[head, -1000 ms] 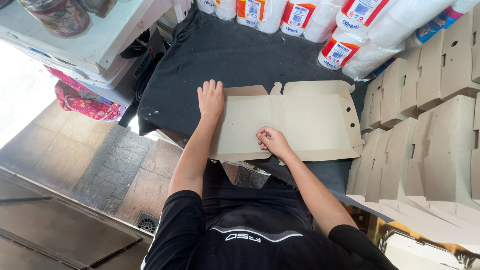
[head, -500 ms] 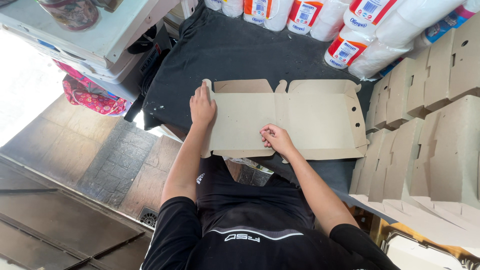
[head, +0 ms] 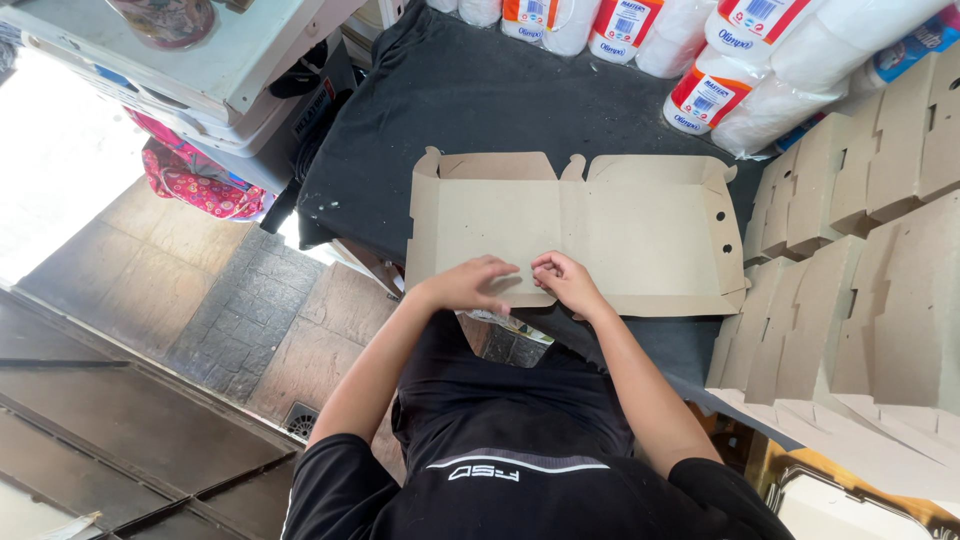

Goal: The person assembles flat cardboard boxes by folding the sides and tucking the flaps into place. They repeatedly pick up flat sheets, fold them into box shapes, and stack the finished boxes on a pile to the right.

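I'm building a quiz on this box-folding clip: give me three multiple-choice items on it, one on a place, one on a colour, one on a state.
1. Where do the stacked folded boxes stand?
A. At the person's right
B. On the floor at the left
C. On top of the flat box

2. What colour is the cloth under the flat cardboard box?
A. White
B. Black
C. Red

3. How does the flat cardboard box lie?
A. Closed with its lid shut
B. Torn in two
C. Opened out flat, side flaps raised

Answers: 1 A, the stack fills the right edge of the view. 2 B, dark cloth shows all around the cardboard. 3 C, both panels lie open while the left hand and right hand press its near edge.
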